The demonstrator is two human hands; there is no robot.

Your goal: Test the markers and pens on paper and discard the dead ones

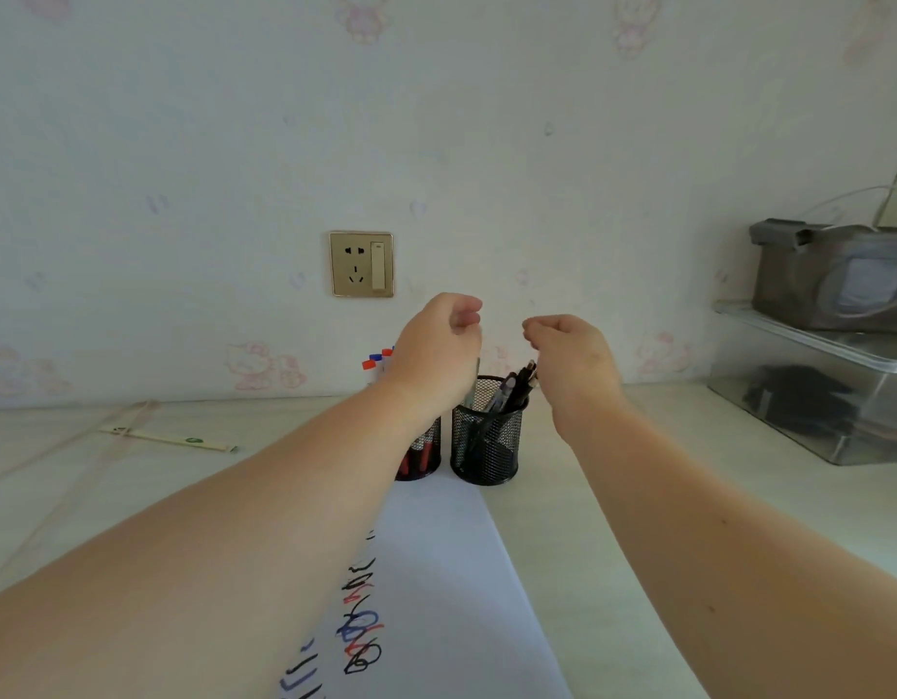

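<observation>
Nearest the lens, the two bare forearms run up the frame, and between them the sheet of paper (451,572) lies flat on the worktop (638,496), its near end already carrying black, red and blue scribbles (360,633). At the far end of the sheet stand two black mesh pen cups, side by side and almost touching. The left cup (423,456) is half hidden behind the left wrist; red and blue marker caps (378,359) poke up beyond the hand, at least three of them, the full count hidden. The right cup (486,438) holds a bundle of dark pens (512,391), roughly four, leaning up and to the right, their long axes tilted toward the right hand.

The left hand (438,353) hovers directly over the marker cup, its fingers (466,320) curled in narrow, and a pale sliver shows under the palm, though whether that is a marker in the grip cannot be told. The right hand (570,363) hangs just right of the pen tops, fingers curled loosely, apparently holding nothing. So the pens lie just left of and below the right fingers, and that hand looks the nearer one for a pick.

Off to the side: one wrapped pair of chopsticks (174,438) on the left, one clear storage box (814,396) on the right.
</observation>
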